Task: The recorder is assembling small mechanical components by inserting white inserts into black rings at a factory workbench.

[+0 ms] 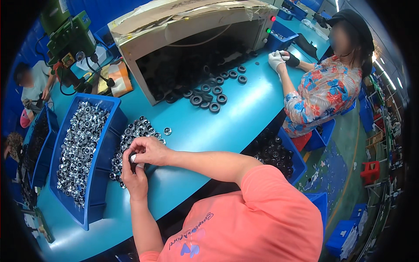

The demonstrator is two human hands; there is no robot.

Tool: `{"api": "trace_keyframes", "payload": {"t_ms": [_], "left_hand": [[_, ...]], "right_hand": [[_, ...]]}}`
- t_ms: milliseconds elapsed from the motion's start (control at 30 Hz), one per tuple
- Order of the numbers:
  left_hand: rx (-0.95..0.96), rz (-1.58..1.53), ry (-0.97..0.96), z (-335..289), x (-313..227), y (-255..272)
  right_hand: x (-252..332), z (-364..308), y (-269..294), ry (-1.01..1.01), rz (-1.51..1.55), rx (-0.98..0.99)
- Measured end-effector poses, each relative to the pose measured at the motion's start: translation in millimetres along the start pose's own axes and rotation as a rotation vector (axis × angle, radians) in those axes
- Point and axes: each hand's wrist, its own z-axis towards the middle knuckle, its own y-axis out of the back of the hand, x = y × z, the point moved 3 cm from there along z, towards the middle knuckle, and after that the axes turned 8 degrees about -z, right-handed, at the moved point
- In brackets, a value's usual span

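Over the turquoise table, my two hands meet at the edge of a loose pile of shiny silver metal parts [140,128]. Fingers of my left hand [136,183] are closed round a small black round piece [132,158], mostly hidden by the fingers. My right hand [151,150] pinches the same piece from above, with white coverings on its fingertips. Just left of my hands stands a blue bin [98,187] filled with similar silver parts.
Black rings [217,90] lie before a box-shaped machine [127,41] with a dark opening. A green machine [72,39] stands far left. A co-worker in a flowered shirt [325,89] sits at right. Below the table edge is a bin of dark parts [276,155].
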Motion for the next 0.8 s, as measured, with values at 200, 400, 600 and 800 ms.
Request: {"api": "trace_keyframes", "payload": {"t_ms": [200,400,600,800], "left_hand": [[-0.017,-0.096,0.013,1.1,1.5,8.9],[-0.059,-0.291,0.051,3.5,1.0,12.8],[-0.079,-0.244,0.098,-3.9,8.8,16.4],[-0.052,0.025,-0.024,-2.4,4.3,17.9]], "right_hand": [[-18.2,12.3,-10.4,0.045,0.141,0.134],[8.1,0.5,-0.5,-0.116,0.386,0.199],[1.2,2.3,-4.7,-0.190,0.341,0.156],[-2.3,1.9,-5.7,-0.221,0.241,0.105]]}}
